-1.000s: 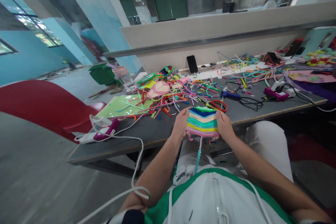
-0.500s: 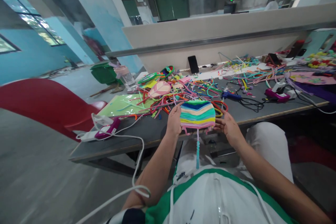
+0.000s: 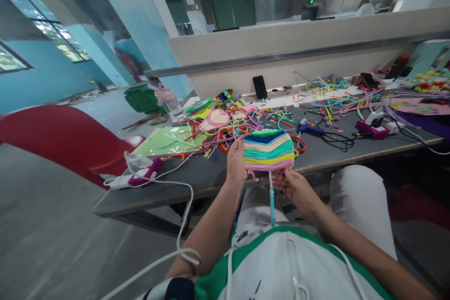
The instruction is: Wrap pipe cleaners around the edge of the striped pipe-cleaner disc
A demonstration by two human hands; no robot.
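Note:
A striped woven piece of fuzzy craft stems [image 3: 269,150], banded in blue, green, cream, yellow and pink, is held up in front of me over the near edge of the grey table [image 3: 197,176]. My left hand [image 3: 236,161] grips its left side. My right hand [image 3: 292,185] is under its lower edge, fingers pinched at the base where a light blue stem [image 3: 272,201] hangs down toward my lap.
Behind the piece lies a heap of loose coloured stems [image 3: 246,124], a pink heart shape [image 3: 213,119], a green sheet [image 3: 165,140], a blue glue gun [image 3: 307,127], a purple glue gun [image 3: 369,127], a phone [image 3: 260,87] and cables. A red chair [image 3: 66,138] stands left.
The woven piece has risen and shifted slightly right. My right hand left the piece's right side and moved below it to the hanging blue stem. My left hand stays on the left edge.

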